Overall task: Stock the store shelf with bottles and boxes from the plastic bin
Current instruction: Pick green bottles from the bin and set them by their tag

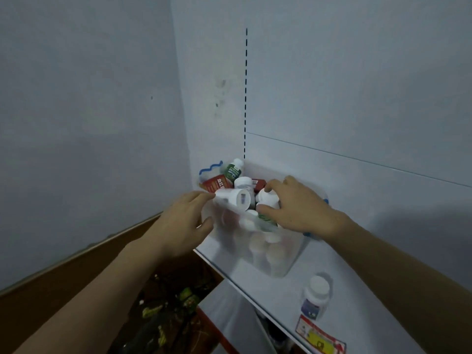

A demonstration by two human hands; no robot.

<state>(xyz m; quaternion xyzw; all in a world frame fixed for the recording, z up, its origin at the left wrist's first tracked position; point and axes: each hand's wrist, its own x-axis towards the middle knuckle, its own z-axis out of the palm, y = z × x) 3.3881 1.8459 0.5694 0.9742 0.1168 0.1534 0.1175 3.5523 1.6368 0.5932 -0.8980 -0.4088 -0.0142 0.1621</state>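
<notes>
head view looks down at your two bare hands over a clear plastic bin [286,264] that sits on a white shelf [357,251], pushed toward the left rear corner where the shelf meets the wall. your left hand [178,223] is at the near left rim of the bin, fingertips touching a white bottle [233,199] that lies on its side on top of the pile, its round base turned toward you; the thumb curls below by the bin wall, and you cannot tell whether the hand really grips the bottle or only touches it. your right hand [298,208] reaches into the bin from the right, fingers and thumb curled around a white bottle cap [267,198] in the middle of the pile. behind them the bin holds a red box [217,185], a green-labelled bottle [233,171] leaning at the back, another white-capped bottle [243,182] and a darker red box [259,183]; more bottles show blurred through the clear wall lower down. a blue handle [210,168] rises at the back left rim. on the shelf near its front edge, well apart from the bin, a single white-capped bottle with a purple label [315,295] stands upright, and a red and yellow price tag [320,337] is fixed to the shelf edge just below it. a brown board [76,267] runs along the wall at lower left.
</notes>
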